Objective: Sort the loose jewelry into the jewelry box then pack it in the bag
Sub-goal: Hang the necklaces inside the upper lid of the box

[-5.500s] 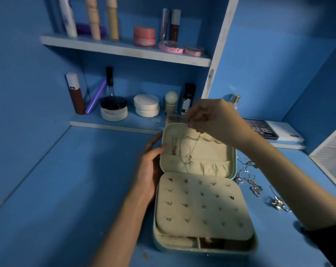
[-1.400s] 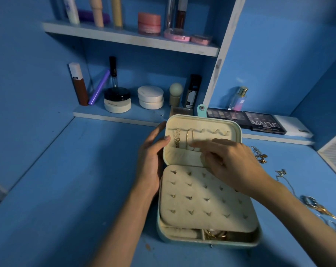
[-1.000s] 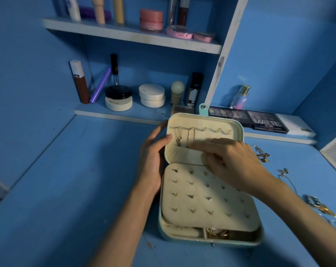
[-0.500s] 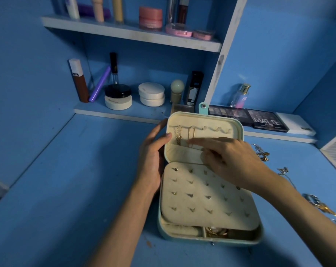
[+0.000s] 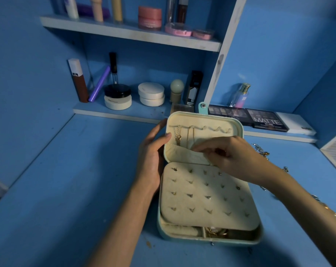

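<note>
fingertips point(image 5: 197, 149) of the right hand point(image 5: 230, 155) are pinched on the rim of the one cream pocket point(image 5: 182, 156) inside the raised lid point(image 5: 211, 134), whose left edge is gripped by the left hand point(image 5: 151, 157), thumb inside. two gold chains point(image 5: 177, 136) are hung from the lid's hooks. four rows of studs point(image 5: 190, 195) are pinned on the single panel of the one jewelry box point(image 5: 182, 238), set on the blue table point(image 5: 67, 189). loose jewelry point(image 5: 261, 151) is strewn to its right, too blurred to be counted.

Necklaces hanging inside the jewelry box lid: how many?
2: a thicker chain at the left end of the lid, a thin chain just right of it. The right hand may hide more.
</note>
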Demonstrator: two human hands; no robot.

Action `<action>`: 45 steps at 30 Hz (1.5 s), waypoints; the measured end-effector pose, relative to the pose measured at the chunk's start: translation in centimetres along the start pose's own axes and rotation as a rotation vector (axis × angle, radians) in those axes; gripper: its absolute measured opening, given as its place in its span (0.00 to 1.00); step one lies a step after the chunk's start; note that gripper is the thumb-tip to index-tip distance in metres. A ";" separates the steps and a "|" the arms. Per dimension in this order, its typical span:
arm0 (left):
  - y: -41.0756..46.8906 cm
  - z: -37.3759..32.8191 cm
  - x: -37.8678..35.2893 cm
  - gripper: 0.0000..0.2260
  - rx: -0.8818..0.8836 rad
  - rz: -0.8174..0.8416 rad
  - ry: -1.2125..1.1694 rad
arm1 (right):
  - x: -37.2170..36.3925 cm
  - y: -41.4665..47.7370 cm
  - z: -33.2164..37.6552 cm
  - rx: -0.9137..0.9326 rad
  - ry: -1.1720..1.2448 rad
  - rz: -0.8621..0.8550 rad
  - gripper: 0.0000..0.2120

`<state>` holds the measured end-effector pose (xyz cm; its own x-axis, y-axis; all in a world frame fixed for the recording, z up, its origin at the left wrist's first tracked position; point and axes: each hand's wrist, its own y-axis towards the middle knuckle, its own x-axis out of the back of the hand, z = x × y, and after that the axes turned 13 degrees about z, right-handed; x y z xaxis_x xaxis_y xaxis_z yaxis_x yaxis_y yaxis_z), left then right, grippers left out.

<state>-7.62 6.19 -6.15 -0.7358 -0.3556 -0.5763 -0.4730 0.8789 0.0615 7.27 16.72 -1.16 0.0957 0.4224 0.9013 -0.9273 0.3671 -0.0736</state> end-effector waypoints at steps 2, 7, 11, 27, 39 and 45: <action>0.0 0.0 0.0 0.21 0.000 0.001 0.003 | -0.1 -0.1 -0.1 0.013 -0.010 0.006 0.17; 0.0 0.0 0.0 0.21 -0.007 0.007 0.001 | -0.1 0.1 -0.1 0.007 -0.002 0.046 0.17; -0.1 -0.1 0.0 0.20 -0.010 0.020 0.002 | -0.3 -0.1 -0.2 0.034 0.013 -0.001 0.14; -0.1 -0.2 -0.3 0.19 -0.010 0.010 -0.035 | -0.5 -0.2 -0.2 -0.005 0.000 -0.008 0.12; 0.0 -0.5 -0.4 0.18 0.047 -0.086 0.196 | 0.8 -1.1 0.0 0.000 0.019 -0.055 0.11; -0.4 -0.1 -0.5 0.12 -0.049 -0.150 0.660 | 2.6 -2.2 -1.5 -0.042 0.036 -0.159 0.13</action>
<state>-7.06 6.01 -5.81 -0.7947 -0.6060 0.0355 -0.6032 0.7949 0.0658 10.14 18.26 0.68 0.2537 0.3850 0.8874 -0.8833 0.4661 0.0503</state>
